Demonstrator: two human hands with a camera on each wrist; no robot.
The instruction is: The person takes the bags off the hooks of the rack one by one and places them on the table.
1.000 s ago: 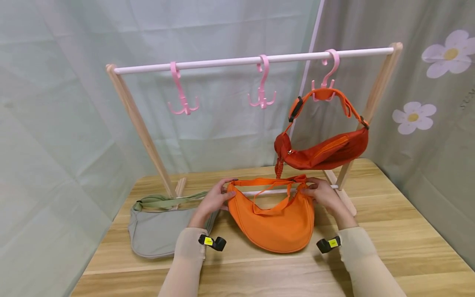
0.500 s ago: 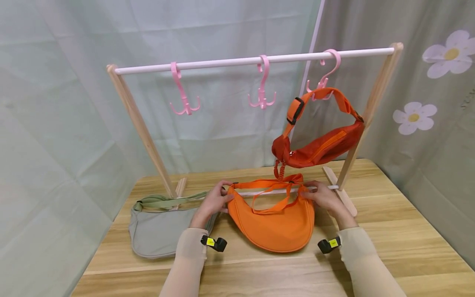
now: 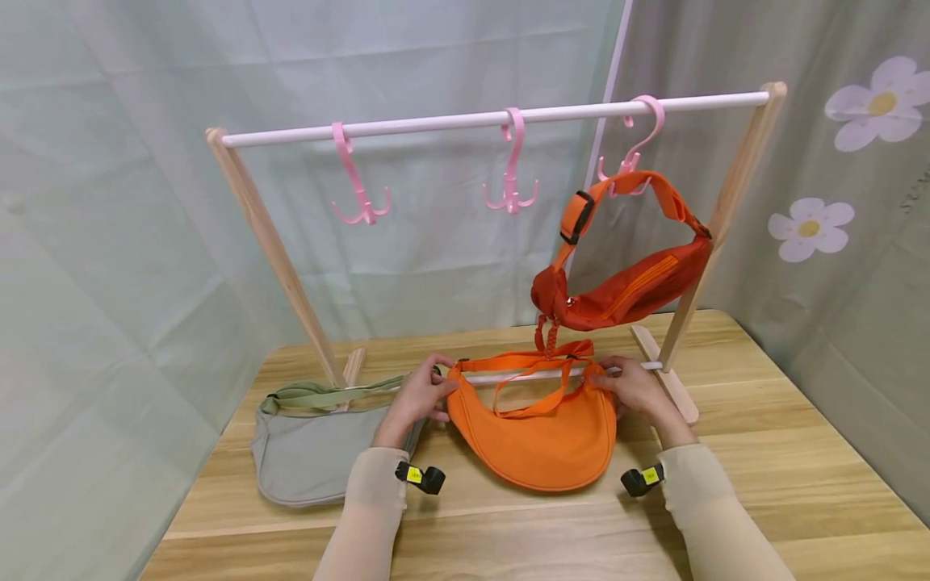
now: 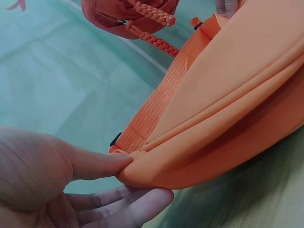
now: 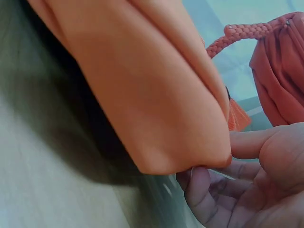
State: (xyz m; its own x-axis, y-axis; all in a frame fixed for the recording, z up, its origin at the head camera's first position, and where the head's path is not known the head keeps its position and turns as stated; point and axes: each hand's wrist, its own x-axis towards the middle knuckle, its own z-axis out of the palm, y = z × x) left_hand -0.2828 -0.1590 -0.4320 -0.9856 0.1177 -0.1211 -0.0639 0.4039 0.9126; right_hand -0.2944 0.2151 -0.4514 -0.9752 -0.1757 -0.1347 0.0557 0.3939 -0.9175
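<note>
Both hands hold a bright orange crescent-shaped shoulder bag (image 3: 534, 452) by its two upper corners, in front of the rack. My left hand (image 3: 421, 393) pinches the left corner, thumb on the front and fingers behind, as the left wrist view shows of the bag's end (image 4: 156, 168). The right corner sits between thumb and fingers of my right hand (image 3: 630, 386); in the right wrist view the fingertips (image 5: 197, 185) are under the bag's end. The orange strap (image 3: 534, 410) droops in a loop across the bag's opening. A grey bag (image 3: 320, 456) with a green strap lies beside my left forearm.
A wooden rack with a white rail (image 3: 436, 123) stands on the table (image 3: 508, 541). Two pink hooks, left (image 3: 359, 181) and middle (image 3: 512, 169), hang bare. From the right pink hook (image 3: 639, 141) hangs a red bag (image 3: 632, 294), its braided pull just above the orange bag.
The hanging red bag has swung and turned slightly to the left on its hook, then nearly settled. Both hands and the orange bag have barely moved.
</note>
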